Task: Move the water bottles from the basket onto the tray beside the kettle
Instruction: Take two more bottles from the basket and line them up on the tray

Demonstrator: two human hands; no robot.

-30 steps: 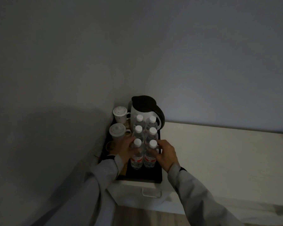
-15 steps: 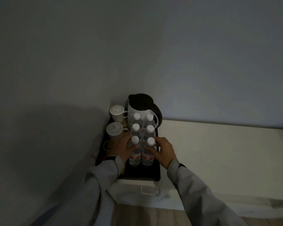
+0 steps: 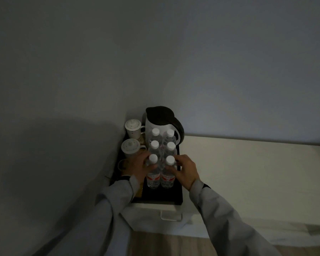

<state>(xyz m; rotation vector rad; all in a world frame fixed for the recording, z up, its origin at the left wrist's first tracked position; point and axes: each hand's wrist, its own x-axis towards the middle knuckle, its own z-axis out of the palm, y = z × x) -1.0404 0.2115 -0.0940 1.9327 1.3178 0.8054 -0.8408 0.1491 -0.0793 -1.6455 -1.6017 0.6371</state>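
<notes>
- Six bottles [image 3: 160, 154] stood upright on the black tray [image 3: 163, 195], in two rows of three running from the kettle [image 3: 160, 120] toward the tray's near edge.
- The back pair stood right in front of the kettle; whether they touched it could not be told.
- The left hand [image 3: 137, 166] wrapped the left side of the near-left bottle [image 3: 153, 171], fingers curled against its shoulder below the white cap.
- The right hand [image 3: 186, 171] gripped the near-right bottle [image 3: 168, 173] from its right side, fingers closed round the shoulder just under the cap.
- Both near bottles showed red-and-white labels and stood touching or nearly touching each other.
- Two lidded white cups [image 3: 132, 136] stood on the left side of the tray, one behind the other, beside the bottles.
- The tray sat at the corner of a pale counter [image 3: 248, 172], against the grey wall [image 3: 155, 52].
- A drawer handle [image 3: 170, 218] showed below the tray's front edge.
- Grey sleeves [image 3: 220, 215] covered both forearms.
- The scene was dim, and the label print was too small to read.
</notes>
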